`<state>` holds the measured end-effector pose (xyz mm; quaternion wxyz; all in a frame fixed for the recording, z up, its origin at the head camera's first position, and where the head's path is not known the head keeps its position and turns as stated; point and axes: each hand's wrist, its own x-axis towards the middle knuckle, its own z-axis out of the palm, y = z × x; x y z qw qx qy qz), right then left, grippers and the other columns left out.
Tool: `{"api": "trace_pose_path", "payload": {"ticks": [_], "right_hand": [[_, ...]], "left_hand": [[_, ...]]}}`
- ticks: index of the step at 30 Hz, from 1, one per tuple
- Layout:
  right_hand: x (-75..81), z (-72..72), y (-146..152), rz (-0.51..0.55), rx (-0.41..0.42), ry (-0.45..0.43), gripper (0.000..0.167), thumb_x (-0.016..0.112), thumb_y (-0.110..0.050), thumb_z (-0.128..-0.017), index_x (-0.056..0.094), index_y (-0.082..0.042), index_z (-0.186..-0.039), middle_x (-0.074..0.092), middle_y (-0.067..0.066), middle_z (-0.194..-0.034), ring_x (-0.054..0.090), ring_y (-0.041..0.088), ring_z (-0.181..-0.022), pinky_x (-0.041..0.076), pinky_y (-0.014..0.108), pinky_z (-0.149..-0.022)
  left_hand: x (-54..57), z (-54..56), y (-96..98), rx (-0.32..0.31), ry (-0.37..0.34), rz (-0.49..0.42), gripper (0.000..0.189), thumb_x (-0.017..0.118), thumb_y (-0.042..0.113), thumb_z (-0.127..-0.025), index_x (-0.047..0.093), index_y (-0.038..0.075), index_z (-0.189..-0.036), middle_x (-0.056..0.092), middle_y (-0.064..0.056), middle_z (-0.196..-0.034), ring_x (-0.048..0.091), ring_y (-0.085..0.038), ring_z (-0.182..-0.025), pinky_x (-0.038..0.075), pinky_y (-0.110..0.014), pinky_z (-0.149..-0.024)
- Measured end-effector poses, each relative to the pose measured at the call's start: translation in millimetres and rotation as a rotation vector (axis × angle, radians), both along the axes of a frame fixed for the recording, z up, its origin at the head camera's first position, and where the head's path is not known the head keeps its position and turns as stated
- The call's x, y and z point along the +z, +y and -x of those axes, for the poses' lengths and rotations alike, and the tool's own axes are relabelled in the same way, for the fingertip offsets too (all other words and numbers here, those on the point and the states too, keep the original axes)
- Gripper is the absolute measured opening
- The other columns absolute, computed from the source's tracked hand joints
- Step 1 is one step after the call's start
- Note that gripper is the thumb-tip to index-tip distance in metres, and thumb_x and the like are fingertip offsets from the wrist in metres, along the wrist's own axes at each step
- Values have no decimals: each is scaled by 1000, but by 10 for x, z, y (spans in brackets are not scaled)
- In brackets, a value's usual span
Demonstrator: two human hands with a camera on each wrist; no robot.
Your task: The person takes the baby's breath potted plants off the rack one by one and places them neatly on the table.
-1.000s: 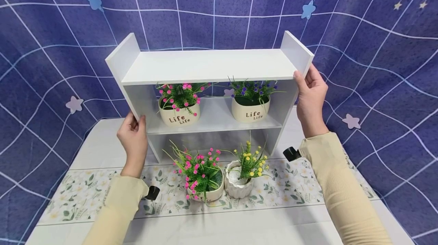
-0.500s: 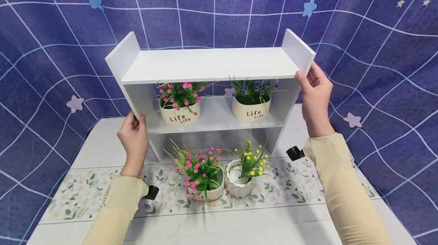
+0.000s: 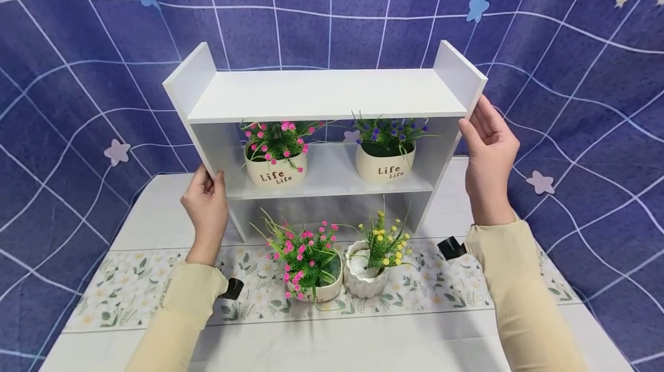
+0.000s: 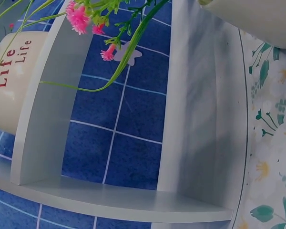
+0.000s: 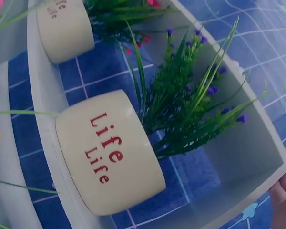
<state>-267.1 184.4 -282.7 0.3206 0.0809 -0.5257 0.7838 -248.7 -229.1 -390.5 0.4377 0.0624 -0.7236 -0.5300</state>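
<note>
A white two-tier shelf (image 3: 327, 92) with raised side panels stands upright on the table. My left hand (image 3: 206, 205) holds its left side panel low down, thumb at the front edge and fingers behind. Near the top of the right panel, my right hand (image 3: 490, 164) pinches the edge, with the thumb by the front and the fingers along the outer face. On the middle board sit two cream pots lettered "Life": one with pink flowers (image 3: 277, 170), the other with purple flowers (image 5: 109, 152). Only fingers of my right hand (image 5: 283, 198) show in the right wrist view.
In front of the shelf, a cream pot of pink flowers (image 3: 313, 271) stands beside a white ruffled pot with yellow flowers (image 3: 365, 280). A floral runner (image 3: 443, 280) crosses the white table (image 3: 363, 343). A blue grid-patterned curtain (image 3: 332, 14) hangs close behind.
My right hand has shifted slightly outward and down along the right panel's edge. My left hand keeps its hold; the whole view has shifted a little, and the pots keep their places.
</note>
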Motion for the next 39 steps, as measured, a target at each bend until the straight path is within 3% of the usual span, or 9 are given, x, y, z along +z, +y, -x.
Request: {"api": "trace_pose_path", "payload": {"ticks": [6,13,21,28,33,39], "right_hand": [[31,-158,-65,40,-49,-8,47,64,13,-84,60,2,-130,58,17,-136,56,22,-128,43,31,-109],[98,-331,-210,9,-77,43,48,63,12,-84,60,0,-130,61,15,-134,56,21,-128,45,29,-107],[140,-500,-409,-30,22,110,42,64,13,-83,62,5,-125,69,8,-122,61,19,-121,49,23,-102],[80,-549,-586,-91,145,129,41,64,12,-84,61,6,-125,70,4,-120,63,16,-118,51,27,-101],[20,-565,-704,-204,208,100,42,64,11,-85,59,7,-127,68,3,-124,62,16,-120,48,30,-105],[-42,-570,-852,-404,322,10,44,65,6,-87,58,2,-131,60,13,-135,58,15,-125,46,27,-106]], "left_hand": [[11,-4,10,6,-1,18,30,59,0,-92,66,-2,-121,68,-21,-116,62,9,-93,51,-6,-81],[7,-10,7,5,13,26,27,60,0,-92,67,-3,-118,69,-21,-113,59,15,-88,49,-2,-78],[-4,0,1,0,12,28,30,60,0,-91,66,-2,-121,68,-21,-116,64,2,-97,51,-6,-83],[1,-9,0,1,10,40,28,60,1,-92,66,-4,-119,68,-21,-115,59,15,-91,50,-4,-81],[-2,-9,2,-1,15,38,28,60,0,-92,65,-5,-118,68,-22,-114,58,18,-88,49,-3,-80],[-14,0,-8,8,15,46,27,61,1,-92,66,-4,-118,68,-22,-114,58,16,-89,50,-3,-80]]}}
